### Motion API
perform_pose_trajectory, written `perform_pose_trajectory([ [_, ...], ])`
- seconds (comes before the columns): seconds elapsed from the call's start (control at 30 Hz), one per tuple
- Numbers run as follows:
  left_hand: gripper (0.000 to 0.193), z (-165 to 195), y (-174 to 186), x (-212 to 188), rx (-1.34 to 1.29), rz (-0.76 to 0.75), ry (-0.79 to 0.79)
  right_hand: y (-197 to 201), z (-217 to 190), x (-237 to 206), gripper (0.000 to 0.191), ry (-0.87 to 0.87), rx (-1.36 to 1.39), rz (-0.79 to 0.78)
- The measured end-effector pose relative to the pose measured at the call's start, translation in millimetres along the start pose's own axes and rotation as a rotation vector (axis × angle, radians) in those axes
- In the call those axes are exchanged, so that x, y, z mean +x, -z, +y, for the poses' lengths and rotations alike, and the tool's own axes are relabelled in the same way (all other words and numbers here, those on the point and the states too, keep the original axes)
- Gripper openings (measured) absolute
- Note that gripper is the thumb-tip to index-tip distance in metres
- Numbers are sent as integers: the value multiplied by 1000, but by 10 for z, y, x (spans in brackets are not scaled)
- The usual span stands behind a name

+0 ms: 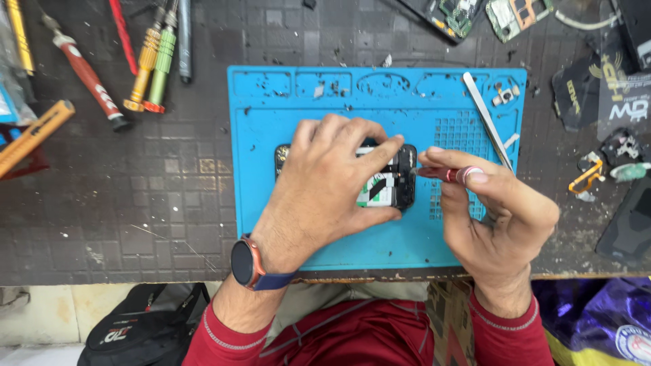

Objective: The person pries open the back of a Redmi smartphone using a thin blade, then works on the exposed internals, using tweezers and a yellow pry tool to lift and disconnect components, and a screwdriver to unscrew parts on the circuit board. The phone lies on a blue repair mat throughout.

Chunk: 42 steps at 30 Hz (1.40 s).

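— Head view: what was under you at that moment?

— A dark desk (135,190) with an embossed square pattern, scuffed and dusted with pale specks. On it lay a blue work mat (305,230) with shallow trays along its far edge and a grid of small holes toward the right; black crumbs were scattered over it.

— And your hands?

— My left hand (325,183) lay flat over an opened phone (397,183) in the middle of the mat, fingers spread and pressing it down, thumb along its near edge. I wore a dark watch (245,263) on that wrist. My right hand (498,210) was pinched around a small red-handled screwdriver (447,174), its tip touching the phone's right edge.

— What else sat on the mat?

— A pair of metal tweezers (488,122) lying slantwise near the right side, and a small metal part (505,93) just beside their far end.

— And off the mat?

— To the far left, a row of screwdrivers (152,61) with yellow, green and grey handles, a red-handled tool (88,78) at an angle, and an orange one (30,135) near the edge. At the far right, circuit boards (488,15), dark phone back covers (610,88) and small loose parts (590,176).

— Anything of the room?

— Only below the desk edge: my red sleeves, a pale tiled floor (41,315), a black bag (135,332) on it at the left, and a purple plastic bag (603,318) at the right.
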<state>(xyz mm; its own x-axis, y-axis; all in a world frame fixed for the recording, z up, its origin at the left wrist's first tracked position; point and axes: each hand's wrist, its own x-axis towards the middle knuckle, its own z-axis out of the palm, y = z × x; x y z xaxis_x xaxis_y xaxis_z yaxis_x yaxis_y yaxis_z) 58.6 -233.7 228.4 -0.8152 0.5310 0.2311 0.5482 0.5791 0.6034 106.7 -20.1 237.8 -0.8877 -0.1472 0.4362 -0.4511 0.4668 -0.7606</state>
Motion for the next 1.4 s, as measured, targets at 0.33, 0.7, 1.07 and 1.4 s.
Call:
perform_pose_trajectory([
  [0.33,82,61,18,37,36,-15,15,44,-44,96,29,-102,161,42],
  [0.7,81,112,93,145,54,-113,34,30,12,66,34,-53,123,61],
  [1.07,78,83,110,327,148,-222,-38,-1,31,55,38,-13,80,65],
  [1.4,82,-58,31,284,76,-140,-108,-8,110,11,40,71,38,99],
])
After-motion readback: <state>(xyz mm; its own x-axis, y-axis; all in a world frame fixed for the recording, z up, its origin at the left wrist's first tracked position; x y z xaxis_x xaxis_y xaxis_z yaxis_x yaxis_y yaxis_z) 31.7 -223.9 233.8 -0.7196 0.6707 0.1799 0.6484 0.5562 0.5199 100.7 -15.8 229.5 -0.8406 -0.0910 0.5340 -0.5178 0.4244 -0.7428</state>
